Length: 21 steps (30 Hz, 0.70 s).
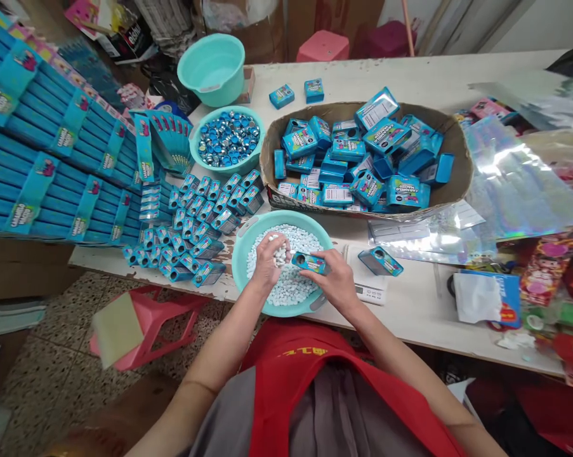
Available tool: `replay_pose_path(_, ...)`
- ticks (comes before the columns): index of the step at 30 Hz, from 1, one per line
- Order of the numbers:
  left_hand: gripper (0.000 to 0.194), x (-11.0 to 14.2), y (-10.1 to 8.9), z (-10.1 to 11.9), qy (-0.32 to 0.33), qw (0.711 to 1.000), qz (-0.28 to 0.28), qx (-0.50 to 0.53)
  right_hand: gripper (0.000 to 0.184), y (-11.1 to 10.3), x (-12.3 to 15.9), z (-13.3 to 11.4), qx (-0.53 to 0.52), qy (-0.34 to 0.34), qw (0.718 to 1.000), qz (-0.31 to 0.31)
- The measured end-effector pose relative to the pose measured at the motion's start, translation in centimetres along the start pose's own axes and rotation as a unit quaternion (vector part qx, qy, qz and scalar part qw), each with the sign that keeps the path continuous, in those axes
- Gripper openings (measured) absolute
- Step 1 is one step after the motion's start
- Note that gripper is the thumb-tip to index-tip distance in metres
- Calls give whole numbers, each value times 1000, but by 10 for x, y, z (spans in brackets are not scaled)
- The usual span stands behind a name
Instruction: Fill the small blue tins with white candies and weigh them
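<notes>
My left hand (268,259) is closed around a handful of small white candies (299,287), with some showing between its fingers. In my right hand (337,278) is a small blue box (309,263), tilted on its side with its round opening facing the left hand. Both hands are over a turquoise basin (239,273) that holds many more of the white candies. To the right of the basin lies another blue box (380,261), beside a white scale (370,294) partly hidden by my right forearm.
A cardboard tray (461,171) heaped with blue boxes stands behind the basin. Rows of small boxes (205,228) are at the left. Beyond them are a bowl of metal caps (229,138) and a turquoise tub (210,63). A pink stool (157,324) stands below the table.
</notes>
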State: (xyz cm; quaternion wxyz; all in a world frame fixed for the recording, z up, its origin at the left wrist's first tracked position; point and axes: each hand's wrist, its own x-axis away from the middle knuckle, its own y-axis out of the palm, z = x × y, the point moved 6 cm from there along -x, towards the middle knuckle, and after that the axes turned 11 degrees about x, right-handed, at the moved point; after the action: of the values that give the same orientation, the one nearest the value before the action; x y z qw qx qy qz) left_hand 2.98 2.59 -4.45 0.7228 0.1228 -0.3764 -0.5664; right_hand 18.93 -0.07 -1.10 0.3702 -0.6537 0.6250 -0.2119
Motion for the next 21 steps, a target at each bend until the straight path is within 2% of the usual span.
replay_pose_path(3, 21, 6, 16, 15, 66, 997, 8, 50, 42, 10, -3, -13, 2, -16, 1000, -26)
replay_pose_path(6, 22, 7, 21, 22, 109, 992, 35, 48, 41, 8, -7, -24, -3, -29, 999, -22)
replay_pose_path(16, 28, 7, 30, 29, 115, 991, 58, 35, 41, -1, -14, -28, -36, -15, 999, -33)
replay_pose_path(21, 26, 11, 34, 33, 140, 988, 53, 32, 39, -6, -15, -30, -46, -20, 999, -11)
